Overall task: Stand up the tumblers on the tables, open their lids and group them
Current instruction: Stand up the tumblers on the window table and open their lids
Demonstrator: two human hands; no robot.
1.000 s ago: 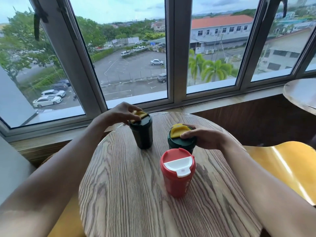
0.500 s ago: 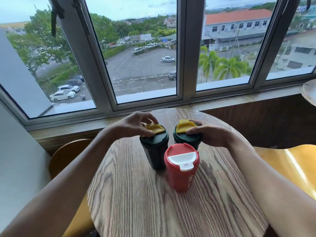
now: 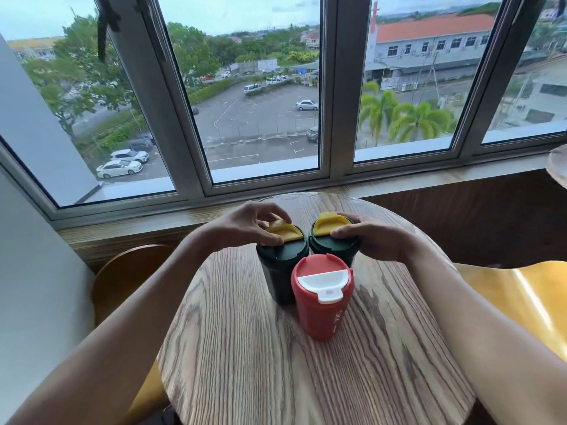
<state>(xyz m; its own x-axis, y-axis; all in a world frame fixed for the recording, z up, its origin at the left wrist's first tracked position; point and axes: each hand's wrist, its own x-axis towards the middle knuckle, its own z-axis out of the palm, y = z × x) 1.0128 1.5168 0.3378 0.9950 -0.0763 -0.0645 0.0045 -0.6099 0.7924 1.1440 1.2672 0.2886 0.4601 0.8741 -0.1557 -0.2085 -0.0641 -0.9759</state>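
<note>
- Both hands grip lids: left hand pinches the yellow flap of the left green tumbler, thumb on the near side of the flap, fingers curled over its far edge; right hand wraps the lid rim of the right green tumbler, fingertips touching its yellow flap.
- Three tumblers upright on the round wood table, clustered near its far half; the red tumbler stands in front, touching or just beside both green ones.
- Green pair sits side by side, rims about touching.
- Flaps: both yellow ones look slightly lifted; white flap on red looks flat and shut. Seal state hard to confirm.
- Handling, judged: hard plastic, stiff, probably light and empty, so they may tip or slide on the smooth wood when a flap is pulled.
- Best hold: steady the body or lid rim with one hand, lift the flap by its small front tab with thumb or fingertip.
- Flap hinge likely snaps; expect a short, firm pull.
- Risk: a tight cluster means a jerk on one tumbler can knock its neighbour.
- Grouping looks nearly done; the red lid seems left to open.
</note>
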